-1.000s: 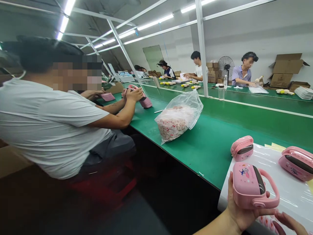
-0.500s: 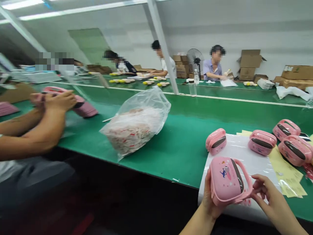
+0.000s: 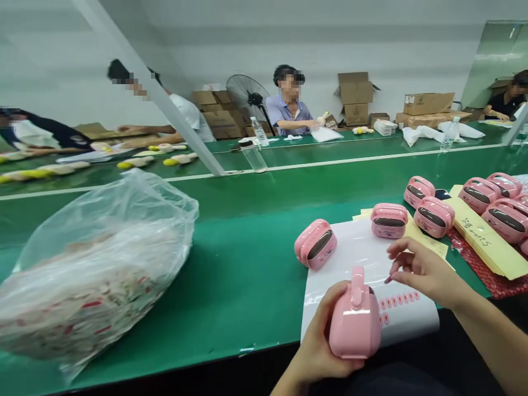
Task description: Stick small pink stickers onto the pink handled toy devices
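Observation:
My left hand [image 3: 319,335] grips a pink plastic box with a carry handle [image 3: 355,330], its end turned toward me and the handle upward. Just right of it hovers my right hand [image 3: 424,269], fingers curled but apart, over a white sheet [image 3: 350,253]. A small dark reddish spot shows at one fingertip; I cannot tell whether it is a nail or a loose piece. Rows of small pink oval stickers [image 3: 398,301] lie on the sheet below. Similar pink boxes with dark front panels, such as one box [image 3: 315,243] and another box [image 3: 389,221], rest at the sheet's far edge.
A large clear bag [image 3: 111,264] full of small packets fills the left of the green table [image 3: 247,286]. More pink boxes, yellow papers [image 3: 478,236] and red bubble wrap [image 3: 474,269] lie at the right. A person [image 3: 289,104] works across the table, behind a slanted post [image 3: 165,99].
The view has swung right. The pink box in my left hand has turned from its printed face to its end. My right hand has left the handle and moved over the sheet.

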Demonstrator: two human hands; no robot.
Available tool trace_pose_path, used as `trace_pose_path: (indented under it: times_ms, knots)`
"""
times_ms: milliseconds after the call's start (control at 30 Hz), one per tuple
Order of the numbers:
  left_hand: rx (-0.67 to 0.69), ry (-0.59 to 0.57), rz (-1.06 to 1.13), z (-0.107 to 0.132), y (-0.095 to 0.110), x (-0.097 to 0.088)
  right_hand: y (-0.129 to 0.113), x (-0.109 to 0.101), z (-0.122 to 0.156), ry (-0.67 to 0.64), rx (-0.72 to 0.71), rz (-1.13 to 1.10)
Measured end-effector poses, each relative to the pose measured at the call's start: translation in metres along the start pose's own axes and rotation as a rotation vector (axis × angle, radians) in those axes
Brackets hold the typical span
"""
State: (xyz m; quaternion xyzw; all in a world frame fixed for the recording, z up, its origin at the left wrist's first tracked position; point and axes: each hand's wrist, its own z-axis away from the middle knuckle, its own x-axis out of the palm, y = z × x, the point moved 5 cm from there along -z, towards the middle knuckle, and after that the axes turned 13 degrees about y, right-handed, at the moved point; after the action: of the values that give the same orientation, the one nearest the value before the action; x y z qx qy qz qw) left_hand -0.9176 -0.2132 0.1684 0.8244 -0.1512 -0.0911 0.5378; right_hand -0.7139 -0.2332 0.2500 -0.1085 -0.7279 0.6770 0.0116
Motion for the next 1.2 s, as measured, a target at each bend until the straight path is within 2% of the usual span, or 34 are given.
trace_pose_path:
  times_ms: [100, 167, 267, 533, 867, 1067, 1200]
  knots:
    - [0.167, -0.166, -0.153, -0.002, 0.016, 0.009, -0.019, 0.017, 0.002, -0.217, -0.006, 0.165]
    - [0.221, -0.219, -0.195, -0.002, 0.019, 0.012, -0.026, 0.025, 0.001, -0.285, -0.024, 0.267]
    - [0.24, -0.24, -0.235, 0.0, 0.018, 0.012, -0.027, 0.034, 0.0, -0.337, -0.011, 0.349]
    - [0.281, -0.226, -0.277, 0.002, 0.016, 0.011, -0.019, 0.041, 0.002, -0.323, 0.112, 0.314]
    - [0.291, -0.224, -0.261, 0.002, 0.016, 0.014, -0.026, 0.04, 0.005, -0.345, 0.019, 0.423]
    - [0.276, -0.21, -0.244, 0.002, 0.016, 0.014, -0.027, 0.042, 0.007, -0.411, 0.07, 0.432]
    - [0.254, -0.208, -0.256, 0.001, 0.015, 0.013, -0.03, 0.043, 0.008, -0.39, 0.033, 0.457]
